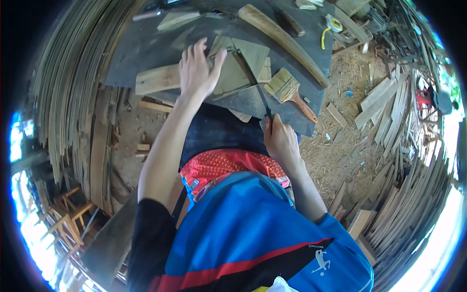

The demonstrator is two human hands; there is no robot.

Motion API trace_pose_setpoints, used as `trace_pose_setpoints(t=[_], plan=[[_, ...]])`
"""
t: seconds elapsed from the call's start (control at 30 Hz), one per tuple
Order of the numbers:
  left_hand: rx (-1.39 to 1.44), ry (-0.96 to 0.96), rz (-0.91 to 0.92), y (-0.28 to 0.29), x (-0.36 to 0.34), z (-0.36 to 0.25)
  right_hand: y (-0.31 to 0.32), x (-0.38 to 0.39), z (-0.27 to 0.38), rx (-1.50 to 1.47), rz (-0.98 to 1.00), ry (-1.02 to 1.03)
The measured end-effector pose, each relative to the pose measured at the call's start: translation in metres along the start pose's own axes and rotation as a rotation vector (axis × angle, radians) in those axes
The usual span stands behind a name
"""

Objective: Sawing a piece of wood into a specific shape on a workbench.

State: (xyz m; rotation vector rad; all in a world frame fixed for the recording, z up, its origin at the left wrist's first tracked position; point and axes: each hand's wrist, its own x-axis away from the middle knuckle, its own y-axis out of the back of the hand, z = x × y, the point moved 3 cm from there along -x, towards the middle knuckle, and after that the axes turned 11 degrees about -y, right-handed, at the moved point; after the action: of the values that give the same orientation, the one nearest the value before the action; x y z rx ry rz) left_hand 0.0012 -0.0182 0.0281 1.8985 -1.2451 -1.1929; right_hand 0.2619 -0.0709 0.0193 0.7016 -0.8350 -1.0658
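My left hand [198, 73] lies with fingers apart at the left edge of a squarish, flat piece of wood [223, 75], beside a longer pale board [155, 79] on the dark tabletop [121, 65]. My right hand [281, 138] is closed on the handle of a long, thin, dark tool [260, 92], whose far part lies over the squarish piece; whether it touches the wood, I cannot tell. A wide paintbrush [284, 87] with a wooden handle rests just right of that piece.
A long curved wooden piece [282, 44], a dark tool [287, 22] and a yellow tape measure [333, 24] are on the table. Stacked planks [68, 97] line the left, more boards [382, 102] the right. Wooden frames [70, 219] stand lower left; scraps and shavings cover the floor.
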Motion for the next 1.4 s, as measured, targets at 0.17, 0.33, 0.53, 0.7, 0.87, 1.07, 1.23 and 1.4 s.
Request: trace_pose_setpoints(t=[0.17,0.33,0.53,0.7,0.87,1.07,1.23,1.4], plan=[[-0.136,-0.358,0.108,0.02,0.052,-0.038,0.012,0.005,0.016,-0.024,0.067,0.038],[-0.34,-0.465,0.198,0.005,0.029,-0.02,0.037,-0.002,0.04,0.015,0.086,0.071],[-0.406,-0.521,0.296,0.016,-0.007,-0.03,0.06,-0.038,0.075,0.076,0.068,0.031],[-0.441,-0.654,0.214,0.02,-0.04,-0.004,0.053,-0.056,0.076,0.008,0.003,0.087],[-0.344,-0.611,0.334,0.037,-0.084,-0.018,0.065,-0.06,0.091,-0.093,-0.123,0.101],[-0.294,-0.374,0.437,0.056,-0.151,-0.003,0.071,-0.115,0.136,-0.128,-0.229,0.188],[-0.232,-0.382,0.431,0.05,-0.16,0.014,0.074,-0.128,0.146,-0.085,-0.193,0.24],[-0.271,-0.487,0.428,0.049,-0.164,0.005,0.073,-0.127,0.135,-0.148,-0.164,0.114]])
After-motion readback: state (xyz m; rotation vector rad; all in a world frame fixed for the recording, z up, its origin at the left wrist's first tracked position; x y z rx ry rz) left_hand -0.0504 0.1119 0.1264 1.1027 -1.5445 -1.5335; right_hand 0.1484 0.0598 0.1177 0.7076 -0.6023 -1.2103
